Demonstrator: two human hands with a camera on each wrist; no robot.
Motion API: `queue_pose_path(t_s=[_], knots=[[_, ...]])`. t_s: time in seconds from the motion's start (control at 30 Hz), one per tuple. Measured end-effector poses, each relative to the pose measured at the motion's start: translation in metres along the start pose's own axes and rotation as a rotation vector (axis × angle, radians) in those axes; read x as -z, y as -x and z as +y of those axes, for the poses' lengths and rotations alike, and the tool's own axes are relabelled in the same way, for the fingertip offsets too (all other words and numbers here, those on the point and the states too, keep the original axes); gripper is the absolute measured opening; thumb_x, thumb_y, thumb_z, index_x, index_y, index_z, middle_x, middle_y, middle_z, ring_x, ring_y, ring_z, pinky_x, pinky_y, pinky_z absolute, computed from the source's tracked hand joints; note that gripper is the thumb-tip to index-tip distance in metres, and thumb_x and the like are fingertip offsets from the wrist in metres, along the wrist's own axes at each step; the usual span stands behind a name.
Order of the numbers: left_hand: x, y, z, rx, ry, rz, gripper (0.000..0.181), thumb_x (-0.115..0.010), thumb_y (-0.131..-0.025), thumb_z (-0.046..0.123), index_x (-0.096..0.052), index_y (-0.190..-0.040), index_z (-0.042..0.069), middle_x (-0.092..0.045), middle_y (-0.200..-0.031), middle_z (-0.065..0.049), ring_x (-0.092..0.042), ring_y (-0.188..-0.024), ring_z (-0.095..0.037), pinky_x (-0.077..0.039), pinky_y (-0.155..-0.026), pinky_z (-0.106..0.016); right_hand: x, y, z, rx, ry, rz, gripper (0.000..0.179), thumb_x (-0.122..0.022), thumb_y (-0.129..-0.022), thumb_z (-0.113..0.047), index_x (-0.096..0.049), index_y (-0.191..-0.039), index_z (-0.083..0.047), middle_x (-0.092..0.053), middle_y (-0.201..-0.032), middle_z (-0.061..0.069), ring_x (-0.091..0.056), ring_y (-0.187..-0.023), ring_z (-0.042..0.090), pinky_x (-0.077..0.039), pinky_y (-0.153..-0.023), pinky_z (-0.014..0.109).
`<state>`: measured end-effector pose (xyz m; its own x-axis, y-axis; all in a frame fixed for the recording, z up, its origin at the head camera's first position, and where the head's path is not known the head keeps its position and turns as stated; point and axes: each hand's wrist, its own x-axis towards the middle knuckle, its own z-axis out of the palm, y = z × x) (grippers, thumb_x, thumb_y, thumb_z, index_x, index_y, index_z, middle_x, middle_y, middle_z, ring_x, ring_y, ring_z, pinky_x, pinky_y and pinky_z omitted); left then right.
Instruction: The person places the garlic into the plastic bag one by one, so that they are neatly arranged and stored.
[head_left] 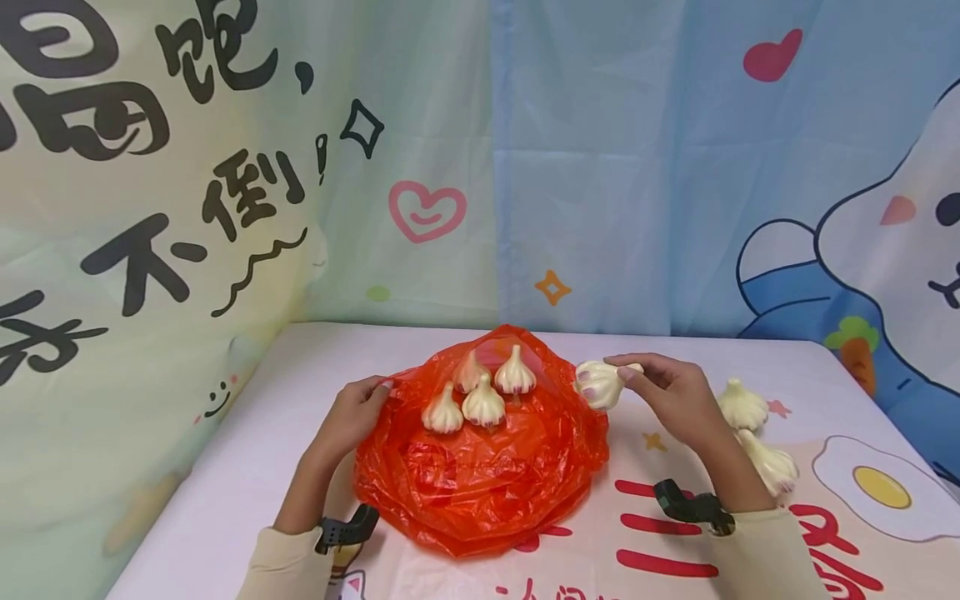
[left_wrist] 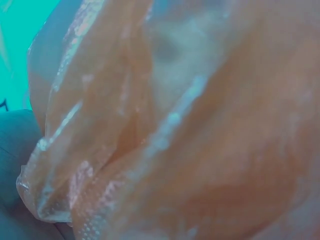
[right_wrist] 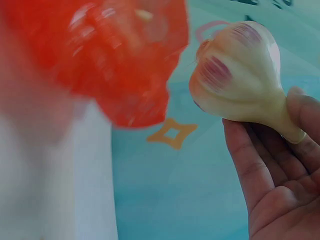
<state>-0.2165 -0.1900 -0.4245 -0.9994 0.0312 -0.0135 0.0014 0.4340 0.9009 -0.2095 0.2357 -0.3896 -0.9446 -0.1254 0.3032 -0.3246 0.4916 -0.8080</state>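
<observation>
Your right grip (head_left: 677,402) pinches a garlic bulb (head_left: 599,386) by its stem at the right edge of the red bag (head_left: 495,483), your left grip (head_left: 354,421) holds its left edge, and four more bulbs (head_left: 483,404) lie inside.

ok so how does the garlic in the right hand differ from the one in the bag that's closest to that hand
The held garlic is tipped sideways, stem toward the right hand; the bag garlic stands stem up. The held garlic is pinched at its stem; the bag garlic sits in the bag, in neither hand's grip. Both are pale, rounded bulbs.
</observation>
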Motion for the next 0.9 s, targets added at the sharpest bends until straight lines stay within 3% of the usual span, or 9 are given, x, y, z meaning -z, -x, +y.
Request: queue_pose_path(t_s=[0.2, 0.37, 0.63, 0.9], knots=[[0.001, 0.001, 0.000, -0.008, -0.011, 0.000, 0.033, -0.046, -0.103, 0.028, -0.064, -0.122, 0.007, -0.068, -0.101, -0.010, -0.068, -0.076, -0.024, -0.059, -0.067, -0.035, -0.010, -0.013, -0.010, -0.014, -0.052, -0.026, 0.032, -0.060, -0.097, -0.033, -0.070, -0.118, -0.011, -0.068, -0.115, 0.006, -0.061, -0.104, 0.020, -0.052, -0.082, 0.020], [0.001, 0.001, -0.001, -0.011, -0.010, 0.005, 0.032, -0.046, -0.103, 0.027, -0.065, -0.121, 0.008, -0.068, -0.100, -0.010, -0.068, -0.076, -0.024, -0.059, -0.066, -0.035, -0.019, -0.024, -0.015, 0.002, -0.084, -0.154, 0.030, -0.064, -0.095, -0.030, -0.071, -0.115, -0.009, -0.068, -0.113, 0.007, -0.063, -0.102, 0.024, -0.054, -0.083, 0.028], [0.002, 0.000, 0.000, -0.015, 0.003, -0.006, 0.034, -0.046, -0.103, 0.029, -0.064, -0.121, 0.007, -0.068, -0.099, -0.010, -0.069, -0.075, -0.024, -0.059, -0.065, -0.035, -0.030, -0.035, -0.019, -0.039, -0.053, -0.321, 0.025, -0.067, -0.093, -0.024, -0.073, -0.110, -0.007, -0.069, -0.106, 0.008, -0.064, -0.093, 0.027, -0.056, -0.082, 0.044], [0.003, 0.000, 0.000, -0.016, -0.004, -0.003, 0.034, -0.047, -0.103, 0.029, -0.064, -0.122, 0.007, -0.068, -0.100, -0.010, -0.069, -0.075, -0.024, -0.059, -0.066, -0.035, -0.045, -0.047, -0.022, -0.022, -0.009, -0.378, 0.022, -0.068, -0.092, -0.022, -0.074, -0.107, -0.007, -0.068, -0.094, 0.005, -0.057, -0.083, 0.023, -0.055, -0.074, 0.036]])
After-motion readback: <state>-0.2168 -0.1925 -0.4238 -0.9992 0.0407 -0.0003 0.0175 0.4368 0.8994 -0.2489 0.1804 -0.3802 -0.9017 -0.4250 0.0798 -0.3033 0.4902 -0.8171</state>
